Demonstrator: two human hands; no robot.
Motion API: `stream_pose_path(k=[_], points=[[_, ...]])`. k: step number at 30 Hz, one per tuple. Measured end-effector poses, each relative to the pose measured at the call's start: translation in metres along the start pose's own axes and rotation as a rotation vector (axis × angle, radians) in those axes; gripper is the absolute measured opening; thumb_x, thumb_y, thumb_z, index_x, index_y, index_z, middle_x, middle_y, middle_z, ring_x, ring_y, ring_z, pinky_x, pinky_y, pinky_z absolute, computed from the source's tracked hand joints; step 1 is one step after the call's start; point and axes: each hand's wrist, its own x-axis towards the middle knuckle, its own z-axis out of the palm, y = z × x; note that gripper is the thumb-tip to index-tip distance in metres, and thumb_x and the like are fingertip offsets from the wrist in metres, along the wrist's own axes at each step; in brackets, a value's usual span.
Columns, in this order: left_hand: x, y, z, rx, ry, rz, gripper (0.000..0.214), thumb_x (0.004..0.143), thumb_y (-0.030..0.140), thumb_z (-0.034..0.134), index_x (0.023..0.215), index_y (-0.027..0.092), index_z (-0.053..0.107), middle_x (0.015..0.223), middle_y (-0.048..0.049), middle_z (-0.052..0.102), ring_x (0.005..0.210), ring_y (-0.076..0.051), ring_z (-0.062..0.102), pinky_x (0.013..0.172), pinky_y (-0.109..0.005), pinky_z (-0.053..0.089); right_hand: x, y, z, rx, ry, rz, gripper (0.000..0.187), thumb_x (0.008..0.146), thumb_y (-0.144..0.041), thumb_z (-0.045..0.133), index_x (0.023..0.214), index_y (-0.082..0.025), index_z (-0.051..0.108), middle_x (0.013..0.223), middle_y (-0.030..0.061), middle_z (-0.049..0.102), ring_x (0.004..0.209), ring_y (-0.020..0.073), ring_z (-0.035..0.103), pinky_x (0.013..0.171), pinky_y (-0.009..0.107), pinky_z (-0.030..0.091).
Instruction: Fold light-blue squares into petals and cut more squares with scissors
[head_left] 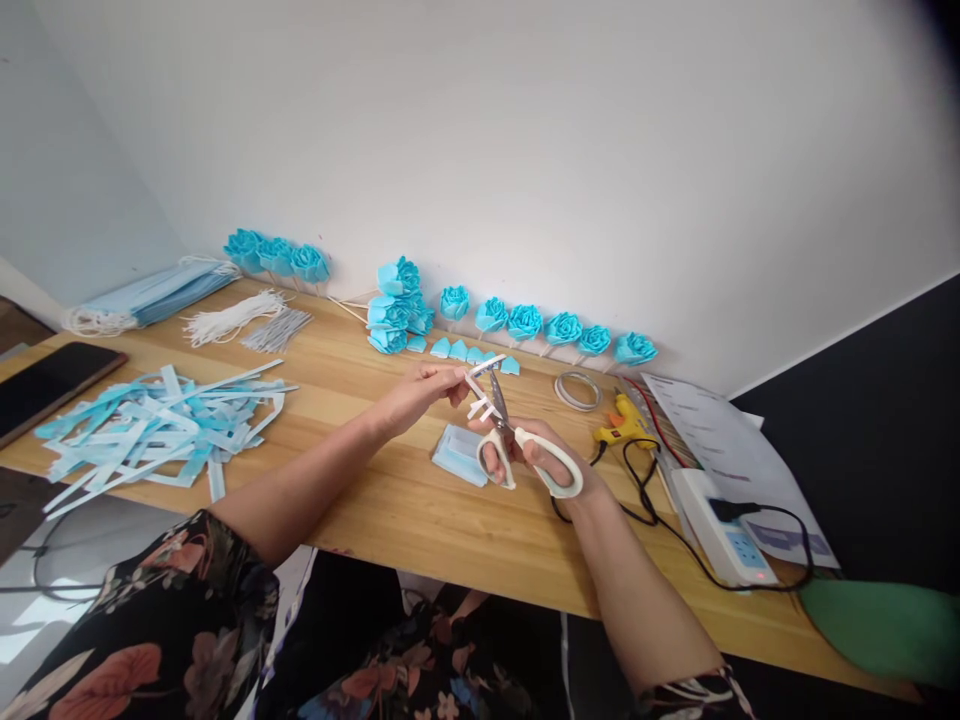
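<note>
My right hand (559, 455) has its fingers through the white handles of a pair of scissors (501, 405), whose blades are parted and point up and away. Pinched in the fingertips of my left hand (431, 390) is a narrow white strip (486, 366), close to the blades. Small white strip ends show around the blades; whether they are cut loose I cannot tell. Below the scissors lies a stack of folded light-blue sheets (459, 455). Just beyond my hands, several small blue petal pieces (457, 349) lie in a row.
Blue flowers (525, 322) on stems lean along the wall. To the left are a heap of cut blue strips (161, 425), white cords (236, 318), grey wires (276, 330), face masks (154, 295) and a phone (56, 385). At right sit a tape roll (577, 391), yellow glue gun (624, 420) and power strip (724, 530).
</note>
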Motion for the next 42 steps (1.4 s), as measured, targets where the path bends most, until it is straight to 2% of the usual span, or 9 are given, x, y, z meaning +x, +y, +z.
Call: stream_pose_path(k=[3, 6, 17, 20, 24, 29, 32, 37, 42], points=[[0.0, 0.003, -0.004, -0.018, -0.088, -0.013, 0.042, 0.086, 0.049, 0.053, 0.077, 0.012, 0.069, 0.073, -0.0059, 0.06, 0.07, -0.016, 0.052, 0.071, -0.03, 0.043, 0.0, 0.001, -0.001, -0.003, -0.037, -0.012, 0.069, 0.079, -0.066, 0.059, 0.126, -0.015, 0.057, 0.082, 0.0054, 0.06, 0.065, 0.0157, 0.055, 0.057, 0.029, 0.042], [0.0, 0.005, -0.006, -0.062, -0.101, 0.004, 0.047, 0.089, 0.052, 0.048, 0.077, 0.012, 0.069, 0.077, -0.0066, 0.062, 0.072, -0.016, 0.054, 0.072, -0.031, 0.044, 0.0, 0.002, -0.002, -0.001, -0.07, 0.009, 0.07, 0.08, -0.066, 0.059, 0.126, -0.013, 0.057, 0.082, 0.0066, 0.06, 0.064, 0.0148, 0.054, 0.056, 0.028, 0.041], [-0.006, 0.024, -0.008, 0.184, -0.267, 0.016, 0.023, 0.083, 0.037, 0.064, 0.083, 0.015, 0.071, 0.087, -0.0055, 0.065, 0.084, -0.017, 0.057, 0.079, -0.029, 0.043, 0.001, 0.007, -0.006, -0.013, -0.097, 0.039, 0.071, 0.081, -0.064, 0.059, 0.126, -0.009, 0.056, 0.083, 0.0082, 0.061, 0.064, 0.0139, 0.056, 0.056, 0.026, 0.043], [-0.005, 0.018, -0.008, 0.146, -0.207, 0.035, 0.026, 0.085, 0.038, 0.06, 0.082, 0.014, 0.07, 0.084, -0.0057, 0.064, 0.083, -0.017, 0.057, 0.08, -0.031, 0.043, 0.001, 0.006, -0.005, -0.019, -0.077, 0.033, 0.072, 0.081, -0.064, 0.059, 0.126, -0.009, 0.056, 0.083, 0.0082, 0.061, 0.064, 0.014, 0.056, 0.056, 0.026, 0.043], [-0.001, 0.009, -0.006, -0.057, -0.082, 0.07, 0.029, 0.087, 0.041, 0.056, 0.082, 0.014, 0.063, 0.08, -0.0044, 0.061, 0.075, -0.016, 0.057, 0.075, -0.031, 0.045, 0.002, 0.007, -0.005, -0.014, -0.053, -0.005, 0.071, 0.082, -0.065, 0.057, 0.126, -0.01, 0.057, 0.082, 0.0077, 0.06, 0.063, 0.0141, 0.057, 0.055, 0.026, 0.043], [0.003, 0.006, 0.0, -0.16, -0.105, 0.041, 0.047, 0.087, 0.059, 0.047, 0.079, 0.014, 0.059, 0.074, -0.004, 0.059, 0.066, -0.016, 0.056, 0.069, -0.031, 0.045, 0.002, 0.007, -0.004, 0.011, -0.039, -0.007, 0.069, 0.082, -0.065, 0.058, 0.125, -0.011, 0.057, 0.082, 0.0075, 0.061, 0.063, 0.0142, 0.058, 0.054, 0.026, 0.045], [0.002, 0.004, 0.003, -0.164, -0.057, 0.049, 0.055, 0.085, 0.067, 0.045, 0.071, 0.015, 0.056, 0.07, -0.0041, 0.058, 0.064, -0.015, 0.055, 0.068, -0.032, 0.045, 0.002, 0.006, -0.004, 0.016, -0.034, 0.008, 0.068, 0.082, -0.065, 0.058, 0.125, -0.011, 0.057, 0.081, 0.007, 0.062, 0.062, 0.0142, 0.059, 0.053, 0.025, 0.046], [0.0, 0.001, 0.002, -0.133, 0.044, 0.079, 0.039, 0.081, 0.049, 0.064, 0.064, 0.015, 0.053, 0.068, -0.0018, 0.057, 0.065, -0.014, 0.055, 0.069, -0.03, 0.044, 0.003, 0.007, -0.004, 0.025, -0.001, 0.013, 0.065, 0.083, -0.062, 0.058, 0.122, -0.011, 0.059, 0.08, 0.0072, 0.062, 0.06, 0.0143, 0.06, 0.052, 0.025, 0.047], [-0.001, 0.001, 0.001, -0.121, 0.053, 0.071, 0.029, 0.081, 0.039, 0.066, 0.066, 0.015, 0.057, 0.068, -0.0031, 0.062, 0.069, -0.015, 0.057, 0.073, -0.03, 0.044, 0.004, 0.009, -0.006, 0.019, 0.029, 0.01, 0.061, 0.084, -0.06, 0.058, 0.123, -0.013, 0.06, 0.079, 0.0064, 0.062, 0.059, 0.0137, 0.06, 0.05, 0.024, 0.047]])
